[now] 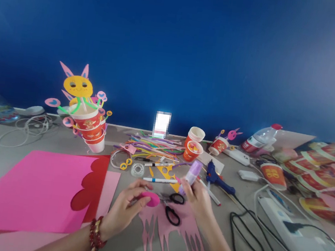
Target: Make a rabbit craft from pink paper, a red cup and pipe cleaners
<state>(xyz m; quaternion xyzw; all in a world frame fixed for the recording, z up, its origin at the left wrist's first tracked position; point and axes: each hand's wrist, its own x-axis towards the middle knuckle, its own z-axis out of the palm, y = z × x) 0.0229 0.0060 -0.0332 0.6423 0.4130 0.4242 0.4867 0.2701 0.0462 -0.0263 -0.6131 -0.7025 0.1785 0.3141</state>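
Observation:
My left hand [123,210], with a beaded bracelet at its wrist, pinches a small magenta paper oval [151,199]. In my right hand [198,197] is a purple glue stick [193,172], tilted, held between thumb and fingers. Between the two hands lie black-handled scissors [172,215], resting over cut pink paper [185,226] with long slits and points. A marker with a blue band [160,180] lies just beyond my hands, near a roll of clear tape [137,169].
Large magenta sheets [32,190] cover the left. Behind them stands a cup figure [86,123]. Pipe cleaners [152,146] and paper cups [193,149] lie toward the wall. A blue glue gun [218,179], its looping cable, a power strip [309,243] and a bottle [260,139] are at right.

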